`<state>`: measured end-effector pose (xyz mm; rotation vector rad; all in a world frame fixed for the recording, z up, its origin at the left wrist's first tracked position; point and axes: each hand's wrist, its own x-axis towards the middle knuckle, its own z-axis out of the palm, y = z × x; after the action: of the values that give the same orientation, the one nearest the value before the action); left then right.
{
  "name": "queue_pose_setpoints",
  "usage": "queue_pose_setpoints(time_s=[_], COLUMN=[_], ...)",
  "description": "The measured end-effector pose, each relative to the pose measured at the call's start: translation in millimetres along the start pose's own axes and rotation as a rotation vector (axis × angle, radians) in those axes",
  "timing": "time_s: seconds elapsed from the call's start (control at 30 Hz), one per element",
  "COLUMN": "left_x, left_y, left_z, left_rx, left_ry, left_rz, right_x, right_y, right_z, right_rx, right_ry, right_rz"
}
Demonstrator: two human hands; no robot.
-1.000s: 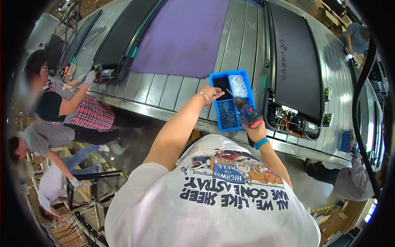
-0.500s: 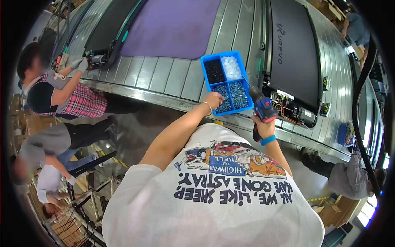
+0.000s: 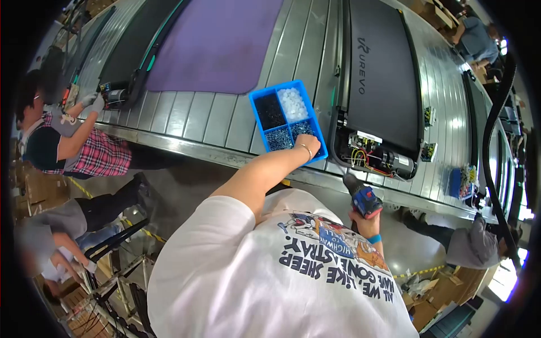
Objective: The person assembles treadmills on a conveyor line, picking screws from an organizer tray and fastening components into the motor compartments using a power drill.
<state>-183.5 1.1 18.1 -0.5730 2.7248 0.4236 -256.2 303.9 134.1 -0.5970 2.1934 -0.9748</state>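
Observation:
My left hand [image 3: 307, 143], with a bracelet at the wrist, reaches into the near right compartment of a blue divided tray [image 3: 315, 121]. Its fingers are curled down among the silvery screws [image 3: 300, 129] there, the tips hidden. More screws [image 3: 278, 139] fill the near left compartment; black small parts [image 3: 270, 111] and white small pieces [image 3: 292, 105] lie in the far two. In my right hand [image 3: 367, 225], a blue, black and red power drill [image 3: 365, 199] is gripped by its handle, off the bench's near edge, chuck toward the bench.
Right of the tray lies a treadmill deck [image 3: 377, 67] with exposed wiring and a motor [image 3: 394, 162]. A purple mat [image 3: 208, 50] covers part of the slatted metal bench [image 3: 225, 115]. A gloved person [image 3: 93, 141] works at left; another person [image 3: 476, 242] is at right.
My left hand has shifted from the near left compartment to the near right one. My right hand has drawn the drill back from beside the tray toward my body. The view has swung.

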Motion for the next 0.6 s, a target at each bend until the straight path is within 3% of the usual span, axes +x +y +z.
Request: queue_pose_setpoints(time_s=[0.17,0.27,0.4,0.43,0.5,0.57,0.6], left_x=[-5,-8,-12,-2,-6,-10,-24], left_y=[0,-2,-5,-11,-17,-24,-27], left_z=[1,-2,-11,11,-1,-6,-22], left_rx=[-0.015,-0.035,-0.039,-0.073,-0.128,-0.213,-0.284], left_ry=[0.084,0.052,0.028,0.118,0.099,0.144,0.124], left_rz=[-0.068,-0.055,-0.03,-0.05,-0.076,-0.128,-0.14], right_x=[13,24,32,37,45,50,51], right_y=[-6,-12,-23,-35,-22,-24,-29], right_z=[-7,16,46,45,53,58,60], right_rx=[-0.204,-0.3,-0.192,-0.269,-0.268,-0.318,-0.32], right_ry=[-0.301,-0.341,-0.226,-0.364,-0.334,-0.337,-0.359], right_rz=[0.084,0.051,-0.284,-0.177,-0.097,-0.243,-0.214])
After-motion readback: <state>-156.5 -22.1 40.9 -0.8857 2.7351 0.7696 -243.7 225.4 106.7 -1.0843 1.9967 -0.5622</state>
